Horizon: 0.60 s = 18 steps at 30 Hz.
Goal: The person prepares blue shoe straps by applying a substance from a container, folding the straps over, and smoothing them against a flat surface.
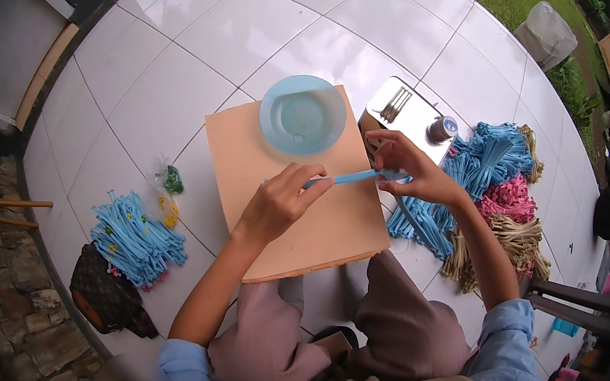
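A thin light-blue strip (353, 177) is stretched level between my two hands above a peach-coloured board (302, 229). My left hand (276, 202) pinches the strip's left end with thumb and forefinger. My right hand (406, 165) grips the right end, fingers curled around it. A round translucent blue bowl (303, 114) stands at the board's far edge, just beyond my hands. The board rests over my knees.
A heap of finished blue pieces (131, 244) lies on the white tiles at left, beside a brown bag (107, 294) and small plastic packets (169, 181). At right are a shiny metal box (406, 111), a small jar (442, 128), and piles of blue, pink and tan strips (497, 188). Grass lies beyond.
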Tool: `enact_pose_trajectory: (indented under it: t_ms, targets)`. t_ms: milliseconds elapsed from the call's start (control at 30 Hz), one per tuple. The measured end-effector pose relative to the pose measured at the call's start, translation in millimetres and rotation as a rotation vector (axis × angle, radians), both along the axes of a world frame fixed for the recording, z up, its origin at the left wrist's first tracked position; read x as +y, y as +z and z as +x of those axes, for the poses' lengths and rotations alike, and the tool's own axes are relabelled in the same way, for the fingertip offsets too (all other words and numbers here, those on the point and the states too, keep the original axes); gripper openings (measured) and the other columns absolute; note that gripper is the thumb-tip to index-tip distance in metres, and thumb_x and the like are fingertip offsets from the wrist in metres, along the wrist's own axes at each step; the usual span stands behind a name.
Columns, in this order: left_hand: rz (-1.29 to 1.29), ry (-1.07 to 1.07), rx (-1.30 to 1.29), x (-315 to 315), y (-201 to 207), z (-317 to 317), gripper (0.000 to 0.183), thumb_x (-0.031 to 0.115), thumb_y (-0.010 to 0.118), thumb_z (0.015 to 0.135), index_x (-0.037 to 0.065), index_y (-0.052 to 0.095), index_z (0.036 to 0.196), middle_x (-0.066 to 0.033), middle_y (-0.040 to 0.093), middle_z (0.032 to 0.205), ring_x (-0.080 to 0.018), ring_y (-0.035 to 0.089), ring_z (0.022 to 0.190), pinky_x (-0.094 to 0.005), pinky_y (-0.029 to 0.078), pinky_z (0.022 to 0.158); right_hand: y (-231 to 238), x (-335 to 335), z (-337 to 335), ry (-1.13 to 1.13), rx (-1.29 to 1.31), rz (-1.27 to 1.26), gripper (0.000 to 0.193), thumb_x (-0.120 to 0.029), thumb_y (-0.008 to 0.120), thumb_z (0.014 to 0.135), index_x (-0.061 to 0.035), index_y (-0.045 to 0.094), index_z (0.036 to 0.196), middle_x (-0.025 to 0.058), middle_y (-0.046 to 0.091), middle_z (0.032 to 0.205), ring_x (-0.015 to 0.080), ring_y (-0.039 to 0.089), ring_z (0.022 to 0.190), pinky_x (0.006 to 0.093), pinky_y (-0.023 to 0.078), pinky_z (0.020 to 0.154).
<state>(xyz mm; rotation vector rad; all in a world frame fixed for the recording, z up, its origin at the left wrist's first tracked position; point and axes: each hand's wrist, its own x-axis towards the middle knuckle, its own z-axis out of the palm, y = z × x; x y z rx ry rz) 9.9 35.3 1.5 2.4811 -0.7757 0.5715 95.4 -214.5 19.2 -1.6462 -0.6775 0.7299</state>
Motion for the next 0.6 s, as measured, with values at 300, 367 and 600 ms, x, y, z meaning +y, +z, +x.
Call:
enact_pose_trajectory:
  t_ms: [300, 367, 600]
  targets:
    - [0.065, 0.192, -0.042, -6, -16, 9, 0.032, 0.001, 0.063, 0.066, 0.012, 0.068, 0.096, 0.0001, 0.059, 0.089, -0.0163, 0.057, 0.074, -0.0292, 0.049, 0.061, -31, 11, 14, -0.244, -0.128, 0.050, 0.051, -0.002, 0.063, 0.074, -0.0049, 0.040, 0.118, 0.0045, 0.056, 0.083, 0.0146, 0.058, 0.087, 0.0316, 0.045, 0.089]
    - [0.073, 0.216, -0.044, -8, -17, 11, 0.031, 0.002, 0.063, 0.066, 0.012, 0.068, 0.096, 0.0004, 0.059, 0.089, -0.0161, 0.057, 0.074, -0.0285, 0.049, 0.061, -40, 12, 18, -0.261, -0.133, 0.063, 0.050, -0.002, 0.064, 0.074, -0.0046, 0.040, 0.117, 0.0052, 0.056, 0.085, 0.0149, 0.058, 0.088, 0.0316, 0.045, 0.088]
    - [0.116, 0.284, -0.035, -13, -21, 10, 0.027, 0.004, 0.063, 0.069, 0.011, 0.067, 0.094, 0.0010, 0.055, 0.090, -0.0148, 0.054, 0.077, -0.0270, 0.046, 0.059, -46, 18, 19, -0.269, -0.189, 0.034, 0.053, 0.004, 0.066, 0.074, -0.0070, 0.038, 0.118, 0.0055, 0.054, 0.088, 0.0142, 0.054, 0.090, 0.0319, 0.042, 0.089]
